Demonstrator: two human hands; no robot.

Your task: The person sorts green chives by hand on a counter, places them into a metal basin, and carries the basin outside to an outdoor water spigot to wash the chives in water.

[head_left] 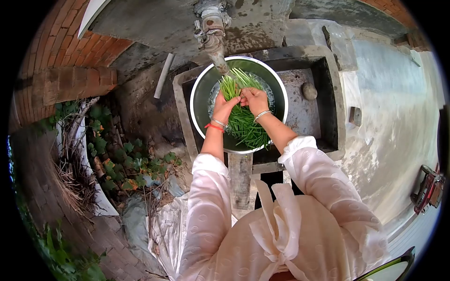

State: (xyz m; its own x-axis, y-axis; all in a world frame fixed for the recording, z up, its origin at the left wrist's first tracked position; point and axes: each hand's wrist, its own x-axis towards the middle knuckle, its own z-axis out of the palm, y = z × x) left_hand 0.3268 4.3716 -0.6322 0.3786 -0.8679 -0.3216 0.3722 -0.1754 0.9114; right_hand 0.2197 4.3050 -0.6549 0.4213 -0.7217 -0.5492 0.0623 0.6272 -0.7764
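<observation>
A round metal basin [202, 117] with a bright rim stands in the concrete sink, holding water and long green chives [248, 126]. My left hand [224, 107] is wrapped round a bunch of the chives, their pale ends pointing up toward the tap. Close against it, my right hand [254, 99] has its fingers pinched together at the same bunch. Whether a separate stalk is between those fingertips is too small to tell. A metal tap [213, 40] hangs over the basin's far edge. Bangles circle both wrists, with a red cord on the left one.
The concrete sink [337, 117] extends right of the basin, with a round stone [309, 91] inside. A grey pipe piece [164, 76] leans at the left. Leafy plants [124, 161] and dry twigs grow and lie below it. Brick wall [70, 86] rises at far left.
</observation>
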